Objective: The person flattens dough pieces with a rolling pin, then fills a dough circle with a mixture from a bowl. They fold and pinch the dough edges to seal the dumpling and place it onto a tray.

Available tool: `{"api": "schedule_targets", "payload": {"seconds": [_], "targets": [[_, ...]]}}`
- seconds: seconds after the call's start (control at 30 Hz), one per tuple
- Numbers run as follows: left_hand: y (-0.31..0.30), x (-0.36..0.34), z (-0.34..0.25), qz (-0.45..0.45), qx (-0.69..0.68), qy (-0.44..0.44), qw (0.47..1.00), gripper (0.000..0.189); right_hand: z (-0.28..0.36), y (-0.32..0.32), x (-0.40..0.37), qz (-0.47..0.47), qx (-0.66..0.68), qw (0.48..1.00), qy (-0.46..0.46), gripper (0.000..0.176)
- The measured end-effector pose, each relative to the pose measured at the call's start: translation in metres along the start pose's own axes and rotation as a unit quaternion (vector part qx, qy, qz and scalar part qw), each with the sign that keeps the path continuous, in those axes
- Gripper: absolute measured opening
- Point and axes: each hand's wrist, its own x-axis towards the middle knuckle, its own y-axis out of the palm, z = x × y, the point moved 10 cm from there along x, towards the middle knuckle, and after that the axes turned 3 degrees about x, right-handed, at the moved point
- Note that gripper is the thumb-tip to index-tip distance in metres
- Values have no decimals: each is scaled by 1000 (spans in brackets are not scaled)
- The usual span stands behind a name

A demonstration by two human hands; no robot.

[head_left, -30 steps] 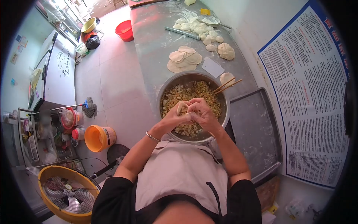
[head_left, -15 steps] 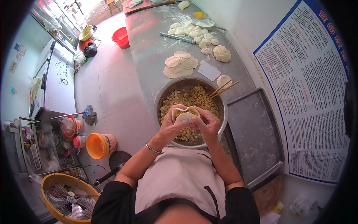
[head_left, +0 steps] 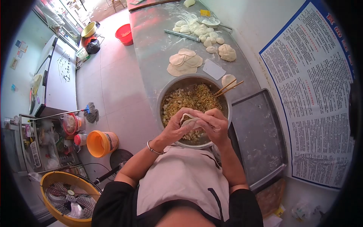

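Over the near part of a large metal bowl (head_left: 161, 94) of chopped filling (head_left: 183, 100), my left hand (head_left: 176, 128) and my right hand (head_left: 215, 128) hold one dough wrapper (head_left: 188, 120) between them. The left fingers curl round its left side. At its right side, the right thumb and fingers pinch the edges. The wrapper is partly folded, with an opening towards the left; the hands hide much of it. Wooden chopsticks (head_left: 230, 88) rest in the bowl at its right rim. Beyond the bowl lies a stack of flat wrappers (head_left: 184, 63).
On the metal table (head_left: 151, 56) are a white scraper (head_left: 214, 69), a rolling pin (head_left: 182, 35), dough pieces (head_left: 200, 29) and a dough lump (head_left: 227, 52). A dark tray (head_left: 259, 140) lies right of the bowl. An orange bucket (head_left: 102, 143) and a fan (head_left: 70, 198) stand at left.
The right side of the wrapper has been folded together and its opening is smaller. My right hand has shifted slightly right and its fingers have closed in on the edge.
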Motion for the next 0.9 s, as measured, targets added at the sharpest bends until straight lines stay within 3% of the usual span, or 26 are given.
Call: {"api": "schedule_targets", "payload": {"seconds": [0.1,0.3,0.5,0.6,0.7,0.8,0.9], "targets": [[9,2,-8,9,5,10,1000,38,4,-2,-8,-22,-31,998,-46,28],[6,-1,-15,18,154,-14,988,45,6,-1,7,11,28,1000,8,24],[12,2,-18,58,228,-2,972,47,-11,3,-9,28,53,998,2,25],[18,6,-11,111,163,-77,977,60,-17,7,1,88,101,986,104,22],[20,4,-30,81,116,-11,990,79,-41,11,-11,72,186,973,113,20],[30,3,-32,120,-43,-46,991,91,-67,20,-29,-15,402,896,189,19],[28,3,-20,95,-6,-89,991,92,-78,40,-44,-32,465,851,243,18]]}}
